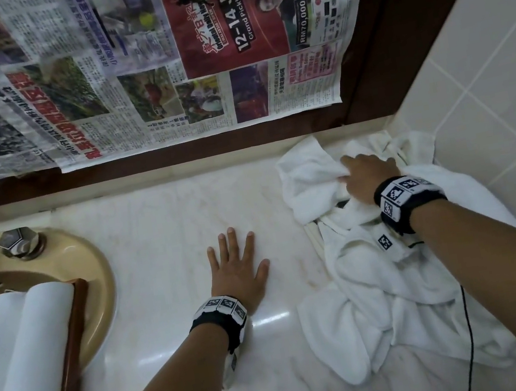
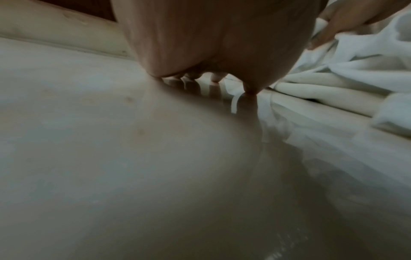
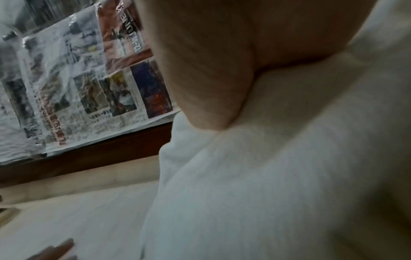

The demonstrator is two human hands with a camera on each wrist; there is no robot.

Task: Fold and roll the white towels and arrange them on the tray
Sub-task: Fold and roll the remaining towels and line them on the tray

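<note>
Three rolled towels point(image 1: 17, 344) already sit on the tray point(image 1: 70, 352), near left. My left hand point(image 1: 239, 272) lies flat on the counter point(image 1: 160, 233), fingers spread, holding nothing. Loose towel pile point(image 1: 407, 307) is on the right, running near to far. My right hand point(image 1: 367, 177), the nearer one, grips the top towel point(image 1: 309, 179) at the far end; I'd drag it left onto the bare counter.

Bare counter point(image 1: 160, 233) lies open between the sink point(image 1: 95, 258) at left and a heap of towels point(image 1: 406, 300) at right. A flat left hand point(image 1: 239, 271) occupies its middle. A tray point(image 1: 70, 349) covers the sink.
</note>
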